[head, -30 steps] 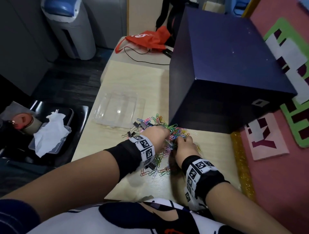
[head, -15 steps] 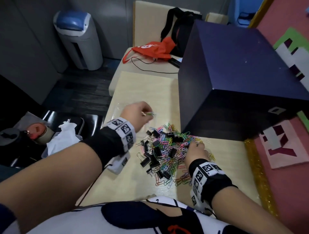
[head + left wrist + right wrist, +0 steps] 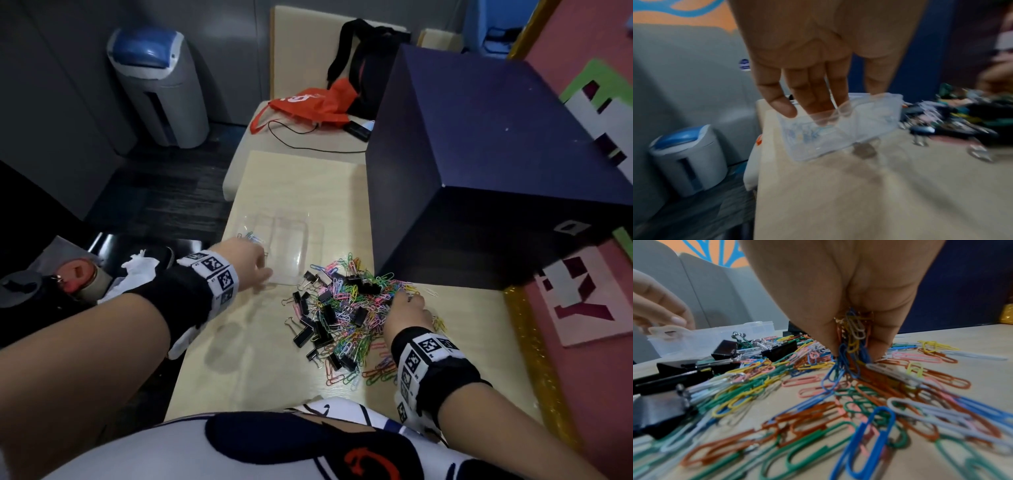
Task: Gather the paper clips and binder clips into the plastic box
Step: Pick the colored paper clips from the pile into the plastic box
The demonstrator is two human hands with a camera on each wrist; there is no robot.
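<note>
A clear plastic box lies on the pale table, with a few paper clips in its left compartment. My left hand hangs over the box's near left corner, fingers straight and dipping inside, holding nothing. To the right of the box lies a heap of coloured paper clips mixed with black binder clips. My right hand sits at the heap's right edge, pinching a bunch of paper clips.
A big dark blue box stands just behind the heap on the right. The table's left edge drops to a black tray with tissue. An orange bag and a cable lie farther back. A grey bin stands on the floor.
My left hand left the heap, carried paper clips to the box and let them go there. My right hand stayed at the heap's right side, gripping clips.
</note>
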